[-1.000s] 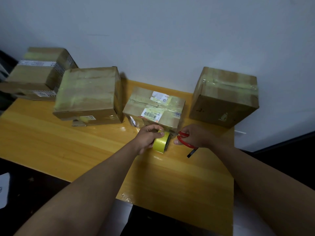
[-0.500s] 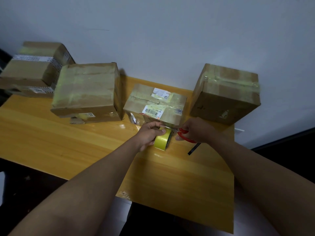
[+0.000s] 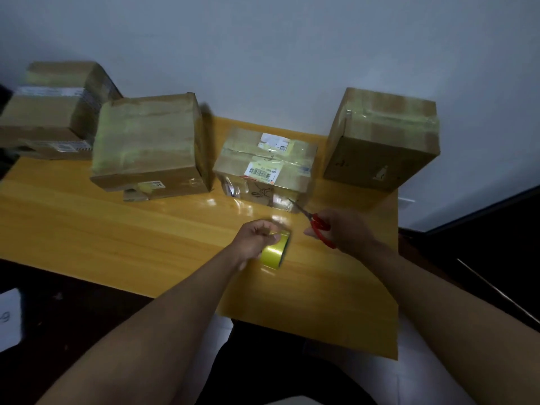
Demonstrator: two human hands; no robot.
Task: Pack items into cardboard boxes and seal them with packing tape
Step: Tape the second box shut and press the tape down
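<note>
head | left hand (image 3: 253,239) grips tape (image 3: 274,252) | right hand (image 3: 344,229) holds scissors (image 3: 317,225), tips beyond fingers at box (image 3: 264,168)

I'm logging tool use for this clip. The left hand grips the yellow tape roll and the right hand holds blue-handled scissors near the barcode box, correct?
Not quite: the scissors have red handles, not blue, as the head view shows. The rest holds: the left hand grips the yellow tape roll, and the right hand holds the scissors near the barcode box.
</note>
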